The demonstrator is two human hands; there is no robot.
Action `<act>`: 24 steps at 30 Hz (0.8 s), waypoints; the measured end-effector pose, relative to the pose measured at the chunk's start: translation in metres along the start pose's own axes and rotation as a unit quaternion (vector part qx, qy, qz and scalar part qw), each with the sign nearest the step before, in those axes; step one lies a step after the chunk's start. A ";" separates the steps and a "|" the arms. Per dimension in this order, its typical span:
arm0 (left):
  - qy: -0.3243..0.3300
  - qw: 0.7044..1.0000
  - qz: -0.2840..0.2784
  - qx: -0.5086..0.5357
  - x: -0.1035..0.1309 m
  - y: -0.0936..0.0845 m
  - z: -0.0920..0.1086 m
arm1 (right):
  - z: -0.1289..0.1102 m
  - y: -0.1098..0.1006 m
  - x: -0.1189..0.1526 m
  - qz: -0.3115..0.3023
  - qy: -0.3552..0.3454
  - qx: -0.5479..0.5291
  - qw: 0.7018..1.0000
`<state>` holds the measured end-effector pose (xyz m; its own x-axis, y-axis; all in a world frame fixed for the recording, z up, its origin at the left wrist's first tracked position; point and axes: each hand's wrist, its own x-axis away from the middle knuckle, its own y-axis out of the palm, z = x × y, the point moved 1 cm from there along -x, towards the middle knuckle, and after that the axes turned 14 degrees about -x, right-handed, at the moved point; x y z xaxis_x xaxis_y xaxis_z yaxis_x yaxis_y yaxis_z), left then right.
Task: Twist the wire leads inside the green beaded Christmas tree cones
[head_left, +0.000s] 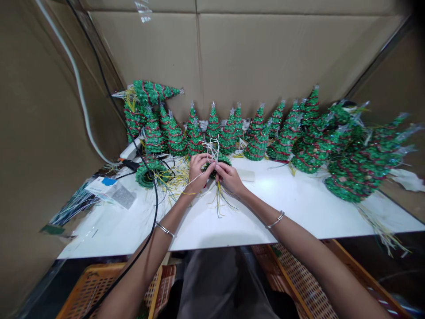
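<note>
A bunch of thin, stiff white wires (pixel 211 146) fans upward in a loose tangle at the middle of the white surface (pixel 272 195), in front of a dark green bushy tree base (pixel 224 158) partly hidden by the hands. Slim yellow and white wires (pixel 218 197) spread below. The left hand (pixel 199 172) and the right hand (pixel 230 178) meet there, fingers bent and thumbs nearly touching, pinching the white bunch. Underneath stand an orange slatted plastic basket (pixel 94 271) and another orange plastic basket (pixel 307 285); their contents are unclear.
</note>
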<state>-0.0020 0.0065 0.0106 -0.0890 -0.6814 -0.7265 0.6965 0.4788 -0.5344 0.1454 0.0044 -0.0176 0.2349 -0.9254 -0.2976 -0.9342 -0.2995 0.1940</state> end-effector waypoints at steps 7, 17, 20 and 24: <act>-0.004 1.000 0.012 0.003 -0.001 0.000 0.000 | 0.002 0.000 -0.001 0.004 -0.001 -0.013 1.000; -0.009 1.000 -0.016 0.013 0.000 0.000 0.001 | 0.002 0.000 -0.001 0.007 -0.007 -0.010 1.000; -0.005 1.000 -0.018 0.012 0.000 0.000 0.000 | 0.003 0.000 -0.001 0.005 -0.004 -0.008 1.000; 0.006 1.000 -0.019 0.009 0.000 0.000 0.000 | 0.002 0.000 0.000 0.001 -0.004 -0.003 1.000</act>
<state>-0.0020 0.0066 0.0104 -0.1245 -0.6916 -0.7115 0.7053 0.4426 -0.5537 0.1450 0.0050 -0.0194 0.2313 -0.9236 -0.3056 -0.9329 -0.2997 0.1998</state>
